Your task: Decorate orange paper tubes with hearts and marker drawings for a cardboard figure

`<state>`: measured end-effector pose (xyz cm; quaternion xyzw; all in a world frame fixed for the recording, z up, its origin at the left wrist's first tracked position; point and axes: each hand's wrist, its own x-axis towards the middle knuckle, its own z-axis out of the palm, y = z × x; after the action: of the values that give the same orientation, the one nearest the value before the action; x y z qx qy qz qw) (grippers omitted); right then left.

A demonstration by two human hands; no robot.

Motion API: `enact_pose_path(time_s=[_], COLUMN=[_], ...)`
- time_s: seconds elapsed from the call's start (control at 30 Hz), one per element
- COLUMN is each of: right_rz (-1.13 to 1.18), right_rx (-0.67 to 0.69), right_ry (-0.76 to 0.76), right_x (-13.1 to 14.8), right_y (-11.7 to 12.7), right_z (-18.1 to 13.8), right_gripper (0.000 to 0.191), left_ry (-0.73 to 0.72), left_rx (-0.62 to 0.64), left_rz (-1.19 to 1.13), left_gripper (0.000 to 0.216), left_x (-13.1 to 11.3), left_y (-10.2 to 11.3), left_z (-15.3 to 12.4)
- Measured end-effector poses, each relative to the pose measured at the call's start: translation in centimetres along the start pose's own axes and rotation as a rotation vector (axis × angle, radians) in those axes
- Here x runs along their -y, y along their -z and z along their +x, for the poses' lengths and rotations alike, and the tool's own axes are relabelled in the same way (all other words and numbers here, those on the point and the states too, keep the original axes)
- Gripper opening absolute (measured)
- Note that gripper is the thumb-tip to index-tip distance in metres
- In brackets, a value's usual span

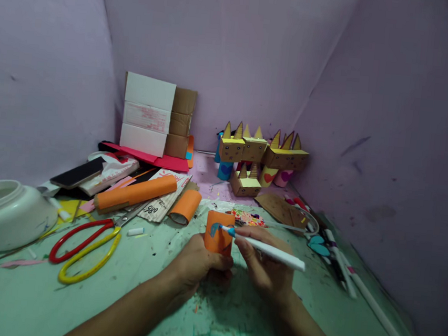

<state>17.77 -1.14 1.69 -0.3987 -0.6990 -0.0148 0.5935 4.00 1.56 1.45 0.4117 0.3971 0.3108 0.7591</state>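
Note:
My left hand [194, 264] is closed around the lower part of a short orange paper tube [218, 230], holding it upright on the green mat. My right hand [264, 264] grips a white marker [275, 253] with a blue tip, and the tip touches the tube's upper left side, where a blue mark shows. Both hands sit close together near the middle of the mat.
Red and yellow scissors [81, 249] lie at the left beside a white tub [3, 213]. Two orange rolls [136, 192] rest behind, with a phone [78, 172] and a cardboard box [158, 115]. Cardboard figures [257, 155] stand at the back. Several pens [341, 264] lie at the right.

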Motion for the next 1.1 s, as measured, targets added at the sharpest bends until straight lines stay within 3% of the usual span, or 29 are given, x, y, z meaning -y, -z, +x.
enact_pose_path(time_s=[1.1], right_rz=[0.028], right_rx=[0.049], right_ry=[-0.014], right_x=[-0.01], right_y=[0.18], right_z=[-0.01], right_gripper=[0.013], left_ry=[0.038], left_rx=[0.022], left_rz=[-0.019], left_gripper=[0.017], left_x=[-0.17], left_y=[0.19], left_z=[-0.2])
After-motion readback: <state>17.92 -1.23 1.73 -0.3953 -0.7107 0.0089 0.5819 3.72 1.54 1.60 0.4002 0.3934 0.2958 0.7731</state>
